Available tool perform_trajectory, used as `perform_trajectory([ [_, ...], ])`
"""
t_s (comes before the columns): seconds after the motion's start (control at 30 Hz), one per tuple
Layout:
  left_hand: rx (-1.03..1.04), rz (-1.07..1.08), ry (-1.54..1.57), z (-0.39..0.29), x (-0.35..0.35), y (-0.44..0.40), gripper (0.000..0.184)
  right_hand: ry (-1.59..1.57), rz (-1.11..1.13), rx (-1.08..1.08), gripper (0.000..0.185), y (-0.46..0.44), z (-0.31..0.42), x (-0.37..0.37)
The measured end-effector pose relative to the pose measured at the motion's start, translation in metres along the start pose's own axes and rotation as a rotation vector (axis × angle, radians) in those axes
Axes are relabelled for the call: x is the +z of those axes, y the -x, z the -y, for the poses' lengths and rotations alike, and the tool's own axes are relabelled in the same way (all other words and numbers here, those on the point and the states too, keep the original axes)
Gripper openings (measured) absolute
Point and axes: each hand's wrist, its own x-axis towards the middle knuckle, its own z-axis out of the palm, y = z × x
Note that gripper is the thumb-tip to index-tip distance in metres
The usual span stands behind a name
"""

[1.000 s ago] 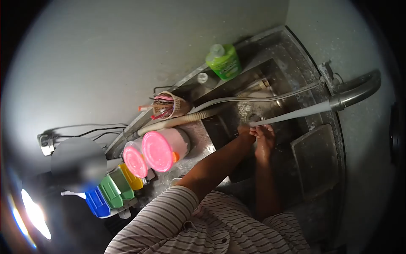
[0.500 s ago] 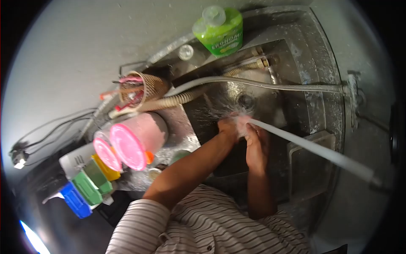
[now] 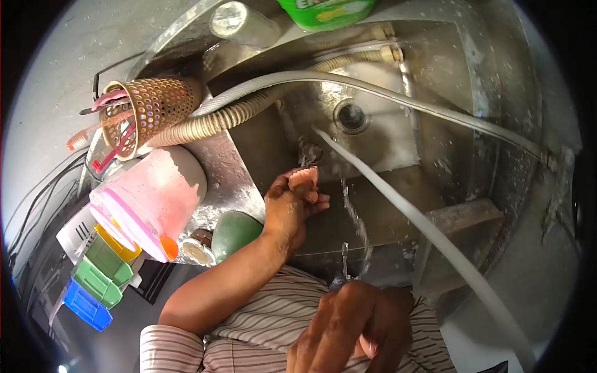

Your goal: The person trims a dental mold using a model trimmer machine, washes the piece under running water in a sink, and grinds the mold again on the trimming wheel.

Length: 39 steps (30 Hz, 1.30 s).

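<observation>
My left hand (image 3: 286, 214) reaches over the sink, its fingers closed on a small pink denture (image 3: 303, 178) with a row of tooth-like bumps. Close to the camera, in front of my shirt, is my right hand (image 3: 354, 323), raised with its fingers curled inward. Whatever may be inside those fingers is hidden. A white stream of water (image 3: 423, 230) runs from the lower right into the metal sink (image 3: 392, 155), to the right of my left hand. Loose strands of water hang in the air between the two hands.
Left of the sink stand a perforated cup (image 3: 158, 109) with toothbrushes, a pink-stained container (image 3: 161, 186), a green bowl (image 3: 236, 235) and coloured bins (image 3: 99, 267). A ribbed hose (image 3: 217, 121) and a grey hose (image 3: 348, 79) cross the sink. A green bottle (image 3: 329, 15) stands behind.
My hands were together under the water stream, with spray around them. Now they are apart: the left holds the denture to the left, the right has pulled back toward my body.
</observation>
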Motion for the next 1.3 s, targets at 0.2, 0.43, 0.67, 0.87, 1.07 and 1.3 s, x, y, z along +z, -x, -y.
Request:
perform_trajectory([
  [0.2,-0.041,0.052,0.006,0.004,0.003,-0.001,0.03,-0.151,-0.156,0.059,0.05,-0.004,0.002,-0.004],
  [0.43,-0.111,0.053,0.05,0.014,0.015,-0.003,0.035,-0.177,-0.238,0.149,0.044,-0.006,0.006,-0.021],
  [0.67,-0.15,0.057,0.029,0.01,0.013,-0.013,0.036,-0.245,-0.352,-0.139,0.036,-0.007,-0.003,-0.028],
  [0.87,-0.189,0.047,0.1,0.018,0.002,-0.03,0.038,-0.115,-0.672,-0.224,0.027,0.002,0.01,-0.081],
  [1.07,-0.079,-0.132,0.152,0.033,0.003,-0.045,0.022,-0.106,-1.247,-0.697,0.027,0.007,0.029,-0.153],
  [1.3,0.063,-0.261,0.121,0.037,0.008,-0.071,0.017,-0.362,-1.335,-0.989,0.052,0.015,0.054,-0.243],
])
